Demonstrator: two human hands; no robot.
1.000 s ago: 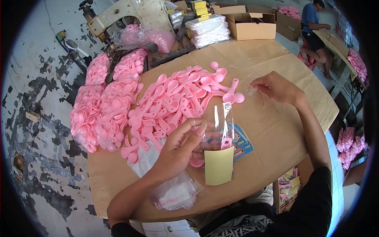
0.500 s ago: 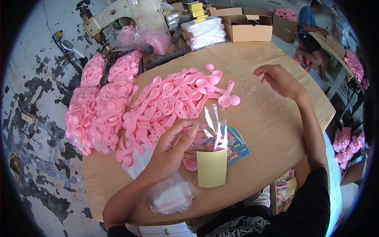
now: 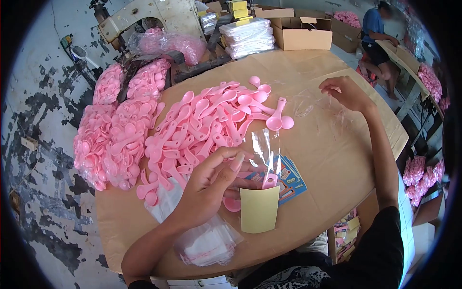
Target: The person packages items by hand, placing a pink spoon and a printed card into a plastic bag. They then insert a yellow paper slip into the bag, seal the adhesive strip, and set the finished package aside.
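My left hand [image 3: 209, 185] holds a clear plastic packet [image 3: 264, 151] over the table, closed around its left side. Inside the packet are a pale yellow card [image 3: 260, 209] and a pink spoon [image 3: 270, 181], its handle end showing above the card. Behind the packet lie blue printed cards [image 3: 292, 180]. My right hand [image 3: 347, 95] is raised over the right part of the table, fingers bent, near thin clear plastic strips [image 3: 337, 120]; whether it holds one is unclear. A big heap of loose pink spoons [image 3: 192, 125] lies beyond my left hand.
Bagged pink spoons [image 3: 120, 139] sit at the left table edge. Clear empty bags [image 3: 207, 241] lie near my left forearm. A cardboard box [image 3: 301, 38] and stacked plastic packs [image 3: 248, 36] stand at the back. An open box [image 3: 368, 212] is below right. A person [image 3: 378, 38] sits at the far right.
My right hand has moved slightly right and up, away from the packet. The packet in my left hand is a little lower, and the spoon's handle end now shows more clearly.
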